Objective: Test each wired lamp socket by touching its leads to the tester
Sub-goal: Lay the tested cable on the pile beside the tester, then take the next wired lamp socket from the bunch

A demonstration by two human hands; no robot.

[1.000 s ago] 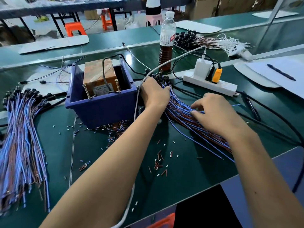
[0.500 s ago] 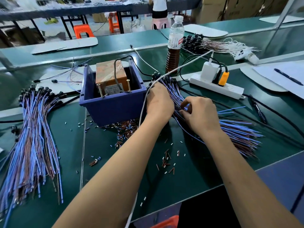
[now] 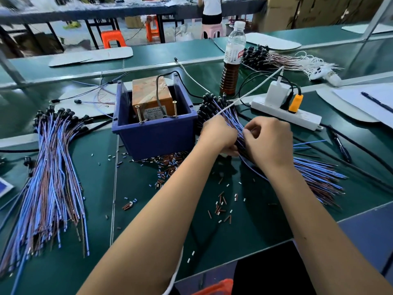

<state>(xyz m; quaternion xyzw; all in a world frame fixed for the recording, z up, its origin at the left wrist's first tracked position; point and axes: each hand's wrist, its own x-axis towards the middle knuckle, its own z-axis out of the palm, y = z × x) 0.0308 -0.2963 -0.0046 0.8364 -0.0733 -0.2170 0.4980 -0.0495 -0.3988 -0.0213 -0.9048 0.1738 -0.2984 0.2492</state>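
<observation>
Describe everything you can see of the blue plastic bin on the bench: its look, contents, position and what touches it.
The blue plastic bin is square, open-topped and stands upright on the green bench, left of both hands. Inside sits an orange-brown taped block with a printed label; two long screws stand up at its front, and a black cable runs out over the rim. Cut wire bits lie against its base. Neither hand touches it.

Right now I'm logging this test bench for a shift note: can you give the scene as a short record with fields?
left hand: grips wires of the right bundle
right hand: pinches wires in the same bundle
tester: blue bin holding a taped box, two upright screws
left bundle: lies untouched
power strip: behind the hands
</observation>
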